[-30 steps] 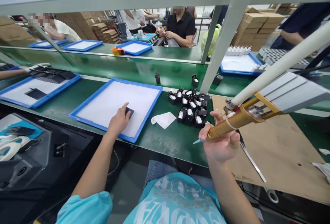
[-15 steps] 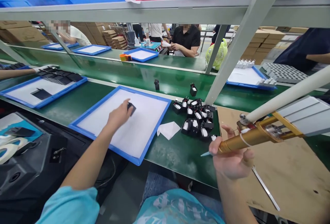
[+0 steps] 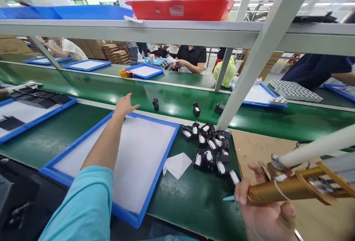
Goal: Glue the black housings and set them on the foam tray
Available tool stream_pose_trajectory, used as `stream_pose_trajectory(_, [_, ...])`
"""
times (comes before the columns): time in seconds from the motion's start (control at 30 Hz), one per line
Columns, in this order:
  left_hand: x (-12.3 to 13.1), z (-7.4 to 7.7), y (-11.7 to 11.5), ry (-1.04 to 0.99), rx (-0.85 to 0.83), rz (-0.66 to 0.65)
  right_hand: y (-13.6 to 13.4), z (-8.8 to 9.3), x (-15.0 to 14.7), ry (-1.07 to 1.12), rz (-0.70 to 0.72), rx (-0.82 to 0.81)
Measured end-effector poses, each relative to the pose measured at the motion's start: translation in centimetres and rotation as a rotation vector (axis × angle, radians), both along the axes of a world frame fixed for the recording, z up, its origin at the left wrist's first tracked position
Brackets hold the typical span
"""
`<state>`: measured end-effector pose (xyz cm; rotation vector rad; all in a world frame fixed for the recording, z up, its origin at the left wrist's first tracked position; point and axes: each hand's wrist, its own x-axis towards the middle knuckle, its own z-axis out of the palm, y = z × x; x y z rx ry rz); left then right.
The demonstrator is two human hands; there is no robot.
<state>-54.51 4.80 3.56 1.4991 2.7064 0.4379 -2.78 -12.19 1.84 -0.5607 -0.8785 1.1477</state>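
Note:
My left hand (image 3: 126,104) reaches over the far edge of the blue-rimmed tray (image 3: 159,176), fingers stretched and apart, nothing in them. A black piece (image 3: 125,118) shows in part under its wrist at the tray's far end. On the green belt in front stand a black adapter-like unit (image 3: 155,104) and another such unit (image 3: 196,110). My right hand (image 3: 262,206) is closed around a gold-coloured cylindrical tool (image 3: 288,193) with a light-blue tapered tip (image 3: 229,198). Left of that hand lies a cluster of black units with white insides (image 3: 212,143).
A white cloth (image 3: 177,165) lies between tray and cluster. The slanted metal post (image 3: 249,70) and shelf beam (image 3: 138,35) cross in front. At left is a tray of black parts (image 3: 58,108); a cardboard sheet (image 3: 246,141) lies at right. Other people work across the belt.
My left hand has moved forward and let go of the black unit it held over the tray. The view has tilted up. My right hand keeps hold of the gold-coloured tool.

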Motion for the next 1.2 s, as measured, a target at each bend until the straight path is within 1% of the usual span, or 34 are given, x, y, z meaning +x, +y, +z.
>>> stream_pose_trajectory(0.07, [1.5,-0.5,3.1,-0.104,0.026,-0.083,0.0,-0.3,0.3,0.009,0.008,-0.025])
stream_pose_trajectory(0.1, [2.3,-0.8,4.5,-0.146,0.012,-0.095,0.0,-0.4,0.5,0.011,0.012,-0.033])
stream_pose_trajectory(0.17, [3.9,-1.4,6.7,-0.185,-0.016,-0.093,0.0,-0.7,0.7,0.001,0.009,-0.037])
stream_pose_trajectory(0.23, [5.2,-1.9,8.2,-0.217,-0.038,-0.084,0.1,-0.9,0.9,-0.016,-0.005,-0.028])
stream_pose_trajectory(0.3, [6.7,-2.3,9.1,-0.248,-0.057,-0.093,0.2,-1.0,1.1,-0.027,0.006,-0.017])
stream_pose_trajectory(0.37, [8.6,-2.8,9.8,-0.283,-0.072,-0.134,0.2,-1.0,1.1,-0.020,0.025,-0.001])
stream_pose_trajectory(0.43, [11.1,-3.4,10.5,-0.324,-0.091,-0.196,0.1,-0.9,1.2,-0.013,0.049,0.006])
stream_pose_trajectory(0.53, [15.3,-4.1,11.9,-0.378,-0.135,-0.262,-0.1,-0.7,1.2,0.004,0.083,-0.030])
stream_pose_trajectory(0.63, [18.5,-3.8,13.2,-0.397,-0.179,-0.266,-0.1,-0.6,1.3,0.026,0.105,-0.034])
stream_pose_trajectory(0.77, [20.9,-2.7,13.8,-0.344,-0.208,-0.255,0.1,-0.6,1.3,-0.021,0.194,-0.048])
stream_pose_trajectory(0.83, [21.8,-2.2,13.6,-0.278,-0.212,-0.234,0.3,-0.6,1.1,-0.012,0.199,-0.056])
stream_pose_trajectory(0.93, [22.7,-1.5,12.6,-0.181,-0.211,-0.207,0.4,-0.3,0.6,0.015,0.163,-0.030])
stream_pose_trajectory(1.0, [22.6,-0.3,11.3,-0.147,-0.207,-0.227,0.5,-0.1,0.3,0.013,0.150,-0.004])
stream_pose_trajectory(1.03, [22.4,0.5,10.3,-0.139,-0.206,-0.249,0.5,0.1,0.3,0.011,0.143,0.007])
stream_pose_trajectory(1.1, [21.9,2.6,7.2,-0.134,-0.191,-0.329,0.5,0.3,0.4,0.006,0.138,0.018])
stream_pose_trajectory(1.13, [21.7,3.7,5.1,-0.138,-0.181,-0.386,0.5,0.3,0.5,0.004,0.144,0.018])
stream_pose_trajectory(1.2, [22.1,5.9,-0.3,-0.160,-0.116,-0.612,0.3,0.4,0.7,-0.004,0.178,-0.004])
